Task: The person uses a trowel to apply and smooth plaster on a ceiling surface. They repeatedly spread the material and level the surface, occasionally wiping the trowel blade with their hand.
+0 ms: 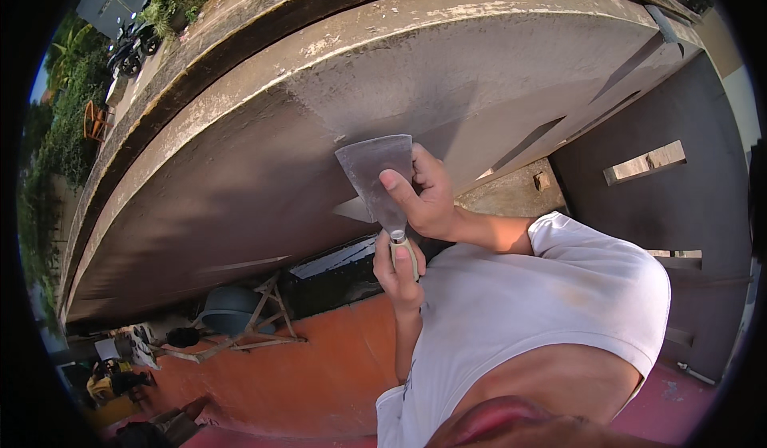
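In front of a grey plastered wall [216, 176], a wide-bladed scraper [374, 164] is held between both hands. My left hand [402, 284] is closed around its pale handle, below the metal collar. Higher up, my right hand [431, 196] pinches the flared blade, its thumb flat on the near face and its fingers curled at the edge and behind. The blade's broad edge points upward and looks dull and greyish. Just behind the blade shows a pale triangular shape [354, 209]; I cannot tell whether it is an object or a patch of light.
A blue-grey tub [230, 310] stands by a wooden trestle [270, 312] at lower left, near an orange surface [304, 368]. A rough concrete ledge [200, 72] curves along the top. On the right is a dark wall [663, 120] with slots. A motorcycle [130, 47] stands beyond the ledge.
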A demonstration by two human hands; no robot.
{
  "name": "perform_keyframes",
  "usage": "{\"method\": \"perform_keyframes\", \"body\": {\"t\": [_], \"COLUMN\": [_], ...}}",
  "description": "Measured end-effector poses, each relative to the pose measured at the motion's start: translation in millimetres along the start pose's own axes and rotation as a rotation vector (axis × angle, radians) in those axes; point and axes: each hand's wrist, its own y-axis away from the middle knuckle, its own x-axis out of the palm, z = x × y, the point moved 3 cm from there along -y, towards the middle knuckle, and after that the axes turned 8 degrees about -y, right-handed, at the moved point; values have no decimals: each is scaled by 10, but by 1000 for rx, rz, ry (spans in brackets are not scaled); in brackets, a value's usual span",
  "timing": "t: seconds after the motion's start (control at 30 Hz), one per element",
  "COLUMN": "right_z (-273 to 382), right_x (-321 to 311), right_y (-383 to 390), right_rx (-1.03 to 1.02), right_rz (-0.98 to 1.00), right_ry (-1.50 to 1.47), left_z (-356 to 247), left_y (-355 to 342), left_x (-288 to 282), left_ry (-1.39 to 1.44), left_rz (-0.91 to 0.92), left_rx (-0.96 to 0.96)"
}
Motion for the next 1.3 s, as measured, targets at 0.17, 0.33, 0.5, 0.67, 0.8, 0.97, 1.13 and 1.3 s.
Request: {"method": "perform_keyframes", "body": {"t": [0.17, 0.33, 0.5, 0.67, 0.8, 0.97, 1.13, 1.3], "right_z": [-126, -88, -145, -194, -221, -264, -247, -231], "right_x": [-21, 2, 6, 49, 85, 64, 103, 127], "right_y": [-1, -71, -34, -22, 5, -31, -43, -42], "right_rx": [-55, -120, -148, -136, -158, -177, -172, -181], "right_rz": [-31, -20, -31, -56, -40, 7, 1, -8], "right_ry": [-20, -11, 3, -79, -66, -19, -34, -36], "left_z": [50, 29, 72, 52, 60, 100, 78, 78], "left_y": [-90, -183, -231, -250, -218, -246, -233, -207], "left_x": [-79, -68, -145, -193, -250, -314, -330, -407], "left_ry": [-38, -116, -139, -200, -204, -241, -268, -295], "left_rz": [62, 41, 43, -11, 6, 14, 6, 25], "left_rx": [47, 62, 65, 96, 71, 114, 153, 132]}}
